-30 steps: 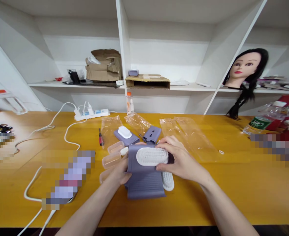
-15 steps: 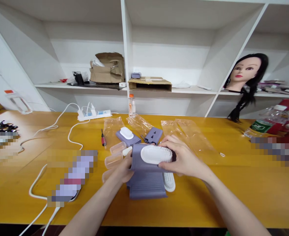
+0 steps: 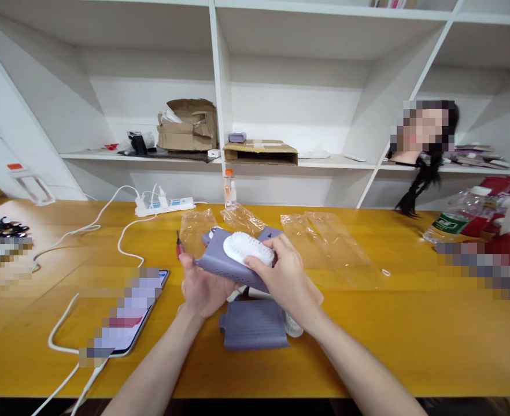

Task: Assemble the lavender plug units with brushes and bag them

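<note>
My left hand (image 3: 205, 292) supports a purple plastic holder (image 3: 215, 258) from below and at its left end, the holder tilted above the table. A white oval brush (image 3: 237, 247) with short bristles along its edge lies against the holder's upper face. My right hand (image 3: 289, 280) grips the brush and the holder's right end, thumb on the brush. Below them a ridged purple plastic piece (image 3: 255, 326) lies on the table, with a second white brush (image 3: 294, 326) partly under its right side. Another purple piece (image 3: 270, 233) is mostly hidden behind the holder.
A red-handled screwdriver (image 3: 178, 245) stands out left of the holder. Clear plastic bags (image 3: 342, 248) lie behind. At left are a phone (image 3: 146, 318) with white cables and a power strip (image 3: 168, 206). A water bottle (image 3: 454, 216) is at right, below shelves holding cardboard boxes (image 3: 189, 130).
The holder and brush have moved left and up and now tilt down to the right. My left hand has turned palm up under the holder. My view has shifted slightly.
</note>
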Action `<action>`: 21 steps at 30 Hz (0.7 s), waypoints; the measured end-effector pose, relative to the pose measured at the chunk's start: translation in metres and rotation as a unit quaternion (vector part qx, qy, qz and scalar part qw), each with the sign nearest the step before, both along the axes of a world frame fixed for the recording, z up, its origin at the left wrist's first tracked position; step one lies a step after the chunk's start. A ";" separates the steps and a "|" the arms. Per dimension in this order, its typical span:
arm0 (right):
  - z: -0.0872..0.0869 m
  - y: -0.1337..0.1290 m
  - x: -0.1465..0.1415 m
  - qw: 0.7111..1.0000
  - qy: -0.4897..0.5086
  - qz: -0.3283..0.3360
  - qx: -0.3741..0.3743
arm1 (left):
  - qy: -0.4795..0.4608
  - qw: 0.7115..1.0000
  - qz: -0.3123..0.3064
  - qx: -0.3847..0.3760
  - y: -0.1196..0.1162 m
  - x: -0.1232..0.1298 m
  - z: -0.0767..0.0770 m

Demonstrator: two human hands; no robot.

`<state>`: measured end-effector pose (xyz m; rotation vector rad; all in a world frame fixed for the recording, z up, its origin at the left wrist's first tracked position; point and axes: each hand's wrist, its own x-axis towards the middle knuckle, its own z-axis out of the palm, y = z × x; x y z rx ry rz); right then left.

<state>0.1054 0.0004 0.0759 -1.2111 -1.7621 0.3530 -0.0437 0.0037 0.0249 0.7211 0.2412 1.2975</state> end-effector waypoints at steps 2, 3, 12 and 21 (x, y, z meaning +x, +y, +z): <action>0.002 0.000 -0.006 1.000 0.012 0.004 0.018 | 0.016 1.000 0.021 -0.004 -0.002 -0.004 0.005; 0.004 0.000 -0.008 1.000 0.014 0.007 0.026 | 0.021 0.999 0.028 -0.004 -0.002 -0.007 0.006; 0.010 0.005 -0.015 0.996 -0.080 0.005 0.038 | 0.057 0.988 0.133 -0.062 0.004 -0.003 0.003; -0.010 0.005 -0.029 0.966 -0.248 -0.022 0.072 | 0.073 0.958 0.185 -0.204 0.006 0.014 0.004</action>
